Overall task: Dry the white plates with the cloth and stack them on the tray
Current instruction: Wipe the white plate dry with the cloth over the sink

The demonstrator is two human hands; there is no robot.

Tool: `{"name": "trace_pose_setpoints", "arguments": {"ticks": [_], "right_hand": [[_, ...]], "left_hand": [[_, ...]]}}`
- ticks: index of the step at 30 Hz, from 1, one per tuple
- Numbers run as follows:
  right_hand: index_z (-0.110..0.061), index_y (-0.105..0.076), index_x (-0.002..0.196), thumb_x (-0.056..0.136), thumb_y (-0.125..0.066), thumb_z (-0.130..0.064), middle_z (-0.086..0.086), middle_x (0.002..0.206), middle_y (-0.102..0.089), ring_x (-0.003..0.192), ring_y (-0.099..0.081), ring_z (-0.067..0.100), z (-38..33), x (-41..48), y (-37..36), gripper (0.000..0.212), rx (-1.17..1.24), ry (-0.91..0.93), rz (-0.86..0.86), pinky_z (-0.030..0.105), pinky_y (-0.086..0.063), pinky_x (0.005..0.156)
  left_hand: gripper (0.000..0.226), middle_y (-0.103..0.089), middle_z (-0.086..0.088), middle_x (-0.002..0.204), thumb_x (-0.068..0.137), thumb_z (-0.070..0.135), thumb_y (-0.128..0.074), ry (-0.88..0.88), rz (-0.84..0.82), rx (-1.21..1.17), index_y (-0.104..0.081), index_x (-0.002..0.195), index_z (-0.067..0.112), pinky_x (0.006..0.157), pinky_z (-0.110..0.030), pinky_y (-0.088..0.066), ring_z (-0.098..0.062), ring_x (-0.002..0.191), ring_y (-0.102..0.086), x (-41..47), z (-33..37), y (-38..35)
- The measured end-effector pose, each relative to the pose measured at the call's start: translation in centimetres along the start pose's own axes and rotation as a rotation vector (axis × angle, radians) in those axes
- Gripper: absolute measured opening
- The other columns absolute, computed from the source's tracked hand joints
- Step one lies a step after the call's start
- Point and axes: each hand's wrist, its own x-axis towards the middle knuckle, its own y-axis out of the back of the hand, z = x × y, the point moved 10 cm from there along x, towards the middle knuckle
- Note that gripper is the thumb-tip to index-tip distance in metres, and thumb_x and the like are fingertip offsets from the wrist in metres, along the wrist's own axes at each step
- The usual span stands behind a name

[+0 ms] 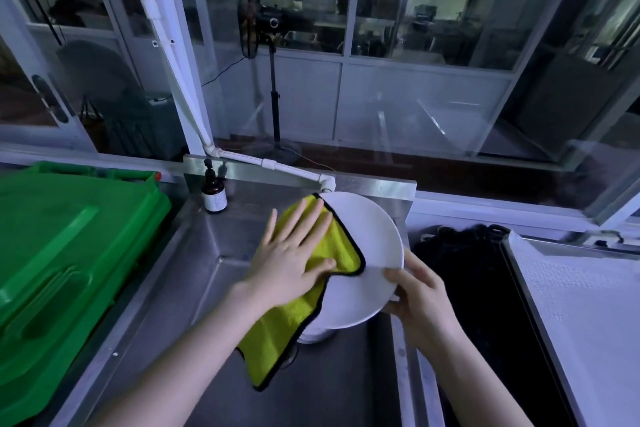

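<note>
Cloth pressed to a white plate (pixel 372 246) over the sink (pixel 194 253), centre of the frame.

The left hand (pixel 289 265) lies flat on the yellow cloth (pixel 277 333), its fingers (pixel 311 222) straight and spread, pressing it against the tilted plate's face. The right hand (pixel 422 302) grips the plate's lower right rim, fingers curled round the edge. The tray (pixel 588 305) sits at the right of the frame and a green bin (pixel 69 253) at the left.

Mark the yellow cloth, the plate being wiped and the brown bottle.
yellow cloth (pixel 277 340): head view, its hanging lower part.
plate (pixel 370 239): head view, bare face right of the cloth.
brown bottle (pixel 214 190): head view, its body.
</note>
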Motion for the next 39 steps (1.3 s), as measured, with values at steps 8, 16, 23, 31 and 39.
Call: {"name": "trace_pose_setpoints", "arguments": {"ticks": [8,16,23,31,39], "right_hand": [[-0.026,-0.073,0.117,0.094,-0.052,0.004,0.016,0.106,-0.073,0.094,-0.071,0.031,1.3,-0.2,-2.4,0.043,-0.134,-0.028,-0.142,0.045,-0.059,0.072],[-0.03,-0.068,0.124,0.095,-0.049,0.008,0.007,0.106,-0.075,0.093,-0.073,0.025,-2.4,0.2,-1.6,0.052,-0.4,0.081,-0.193,0.039,-0.059,0.065],[0.001,-0.058,0.093,0.103,-0.051,-0.032,0.009,0.076,-0.059,0.069,-0.052,0.014,-4.1,2.9,-0.5,0.036,-0.636,0.264,0.031,0.034,-0.04,0.065],[-0.01,-0.054,0.08,0.101,-0.054,-0.027,0.001,0.066,-0.056,0.064,-0.049,0.014,-7.1,3.0,-5.6,0.027,-1.09,0.52,-0.099,0.023,-0.038,0.061],[-0.007,-0.037,0.071,0.102,-0.053,-0.029,-0.01,0.061,-0.036,0.059,-0.032,0.009,-5.0,3.0,-0.2,0.042,-0.653,0.362,0.164,0.03,-0.026,0.057]], "left_hand": [[0.075,0.011,0.006,0.165,0.096,0.07,-0.008,-0.06,0.099,0.01,0.002,0.157,0.028,0.117,-0.06,-0.007,-0.021,0.152,0.009,-1.2,2.5,0.0],[0.082,-0.046,-0.003,0.151,0.082,0.064,-0.061,0.416,0.131,-0.674,-0.037,0.149,0.024,0.1,-0.031,-0.041,-0.023,0.136,-0.045,-0.1,-5.8,3.2],[0.089,-0.045,-0.006,0.149,0.08,0.046,-0.074,0.435,0.145,-0.917,-0.037,0.148,0.002,0.105,-0.015,-0.028,-0.021,0.14,-0.04,-1.2,-5.3,2.1],[0.049,-0.056,0.0,0.073,0.077,0.068,-0.061,0.222,0.154,-0.816,-0.061,0.12,0.043,0.06,-0.027,-0.038,-0.01,0.056,-0.043,-0.7,-3.2,5.0],[0.05,-0.068,0.013,0.107,0.085,0.027,-0.075,0.388,0.349,-0.944,-0.054,0.129,0.034,0.074,-0.007,-0.044,0.008,0.083,-0.06,-3.1,-4.5,4.7]]}}
